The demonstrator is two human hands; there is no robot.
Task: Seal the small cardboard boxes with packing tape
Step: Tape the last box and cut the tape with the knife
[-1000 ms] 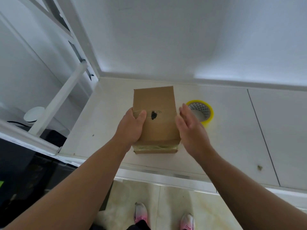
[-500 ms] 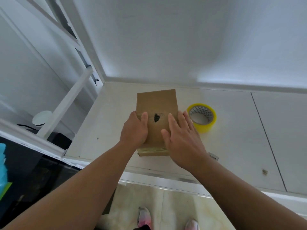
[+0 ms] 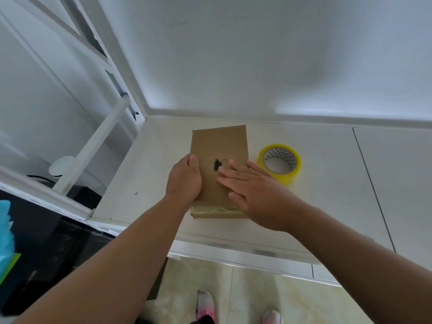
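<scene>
The box (image 3: 218, 146) lies flat on the white counter (image 3: 327, 183), near its front edge, a dark mark on top and tape along the near end. The left hand (image 3: 184, 181) grips its left edge, thumb on top. The right hand (image 3: 254, 185) presses flat on top, fingers straight. The tape roll (image 3: 279, 163) stands just right of the box.

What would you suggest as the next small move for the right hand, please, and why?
Probably slide the right hand across the cardboard box top to smooth the tape: it lies flat beside the black mark, where a faint tape line crosses, the left hand grips the box's left edge, and the tape roll sits apart on the right.
</scene>
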